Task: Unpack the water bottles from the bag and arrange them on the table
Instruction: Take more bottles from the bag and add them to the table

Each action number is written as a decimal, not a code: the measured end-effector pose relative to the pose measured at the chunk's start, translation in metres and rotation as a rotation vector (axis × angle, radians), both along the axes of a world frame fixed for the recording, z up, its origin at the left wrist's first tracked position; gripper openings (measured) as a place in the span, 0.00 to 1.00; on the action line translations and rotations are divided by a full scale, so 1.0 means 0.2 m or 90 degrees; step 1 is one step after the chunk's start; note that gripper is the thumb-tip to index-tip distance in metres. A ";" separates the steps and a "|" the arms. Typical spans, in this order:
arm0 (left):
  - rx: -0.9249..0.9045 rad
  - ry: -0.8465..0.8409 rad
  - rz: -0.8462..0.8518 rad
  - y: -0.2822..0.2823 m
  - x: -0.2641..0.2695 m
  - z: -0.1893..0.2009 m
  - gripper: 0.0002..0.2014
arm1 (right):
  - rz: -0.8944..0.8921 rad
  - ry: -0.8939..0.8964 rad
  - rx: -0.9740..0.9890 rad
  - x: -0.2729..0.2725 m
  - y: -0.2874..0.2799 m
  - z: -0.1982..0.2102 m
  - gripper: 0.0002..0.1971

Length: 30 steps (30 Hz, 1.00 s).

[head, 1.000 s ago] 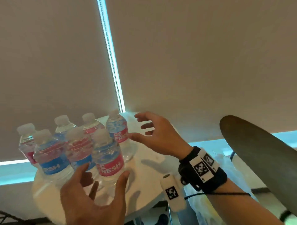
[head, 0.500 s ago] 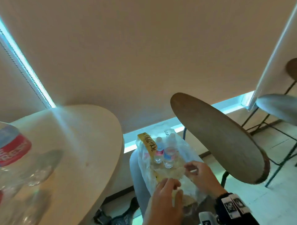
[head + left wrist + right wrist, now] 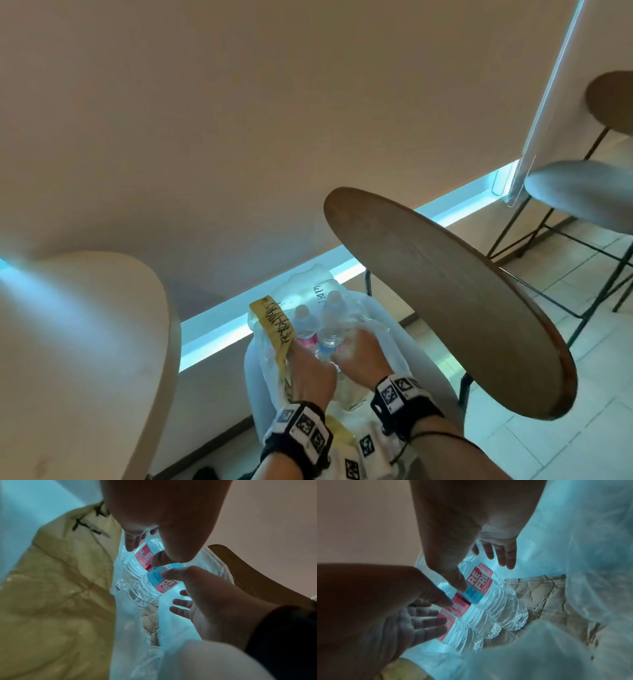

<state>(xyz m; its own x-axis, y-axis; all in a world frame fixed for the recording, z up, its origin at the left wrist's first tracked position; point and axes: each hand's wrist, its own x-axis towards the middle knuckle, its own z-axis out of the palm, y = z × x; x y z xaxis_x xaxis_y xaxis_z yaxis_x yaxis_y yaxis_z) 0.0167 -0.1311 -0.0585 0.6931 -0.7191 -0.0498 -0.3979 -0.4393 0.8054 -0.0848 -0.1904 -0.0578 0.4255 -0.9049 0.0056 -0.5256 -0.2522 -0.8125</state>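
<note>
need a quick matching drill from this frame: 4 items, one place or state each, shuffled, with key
Column 1:
1. left hand
2. right hand
3. yellow strip with black writing
4. round wooden seat

Column 2:
A. hangs at the plastic bag's left edge
B. reaching for the red-label bottle
C. outside the bag, to its right
D. reaching for the blue-label bottle

Pairs: 1-B, 2-D, 3-A, 4-C

Bottle bases hidden behind hands; table cut off.
</note>
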 end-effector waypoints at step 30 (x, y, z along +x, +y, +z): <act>0.106 -0.277 -0.271 0.13 -0.03 0.07 0.34 | -0.045 0.161 -0.002 -0.20 0.27 0.12 0.28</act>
<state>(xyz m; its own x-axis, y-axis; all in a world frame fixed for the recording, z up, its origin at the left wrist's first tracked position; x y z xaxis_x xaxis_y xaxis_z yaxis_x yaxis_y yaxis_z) 0.0102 -0.1058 -0.0446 0.3292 -0.9435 0.0372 -0.8411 -0.2751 0.4657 -0.1258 -0.1360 -0.0335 0.3493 -0.9327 -0.0894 -0.7280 -0.2101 -0.6526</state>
